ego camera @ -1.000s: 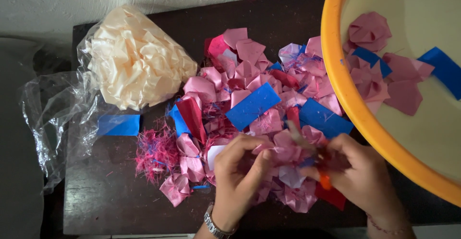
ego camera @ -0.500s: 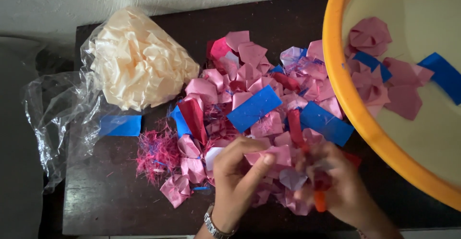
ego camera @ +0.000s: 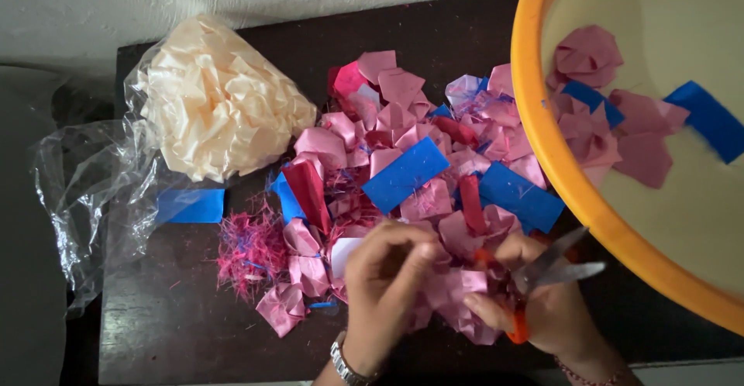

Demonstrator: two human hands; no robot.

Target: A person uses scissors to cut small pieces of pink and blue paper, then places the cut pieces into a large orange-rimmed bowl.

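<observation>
Right hand [ego camera: 542,308] grip wraps the orange-handled scissors [ego camera: 554,266], blades parted, tips pointing toward the yellow basin [ego camera: 542,146]. Left hand [ego camera: 384,285] grip pinches a pink fabric piece [ego camera: 457,289] at the near edge of the scrap pile [ego camera: 411,153] on the dark surface [ego camera: 155,332]. Risks: left fingertips sit close to the blades, so a nick is likely if the fabric bunches; loose scraps could slide off the near edge.

A dark worktop [ego camera: 186,332] carries a heap of pink and blue scraps [ego camera: 411,169] at its middle. At far left lies a clear bag of cream pieces [ego camera: 217,99], perhaps crumpled paper; a blue slip [ego camera: 190,205] lies nearer.
</observation>
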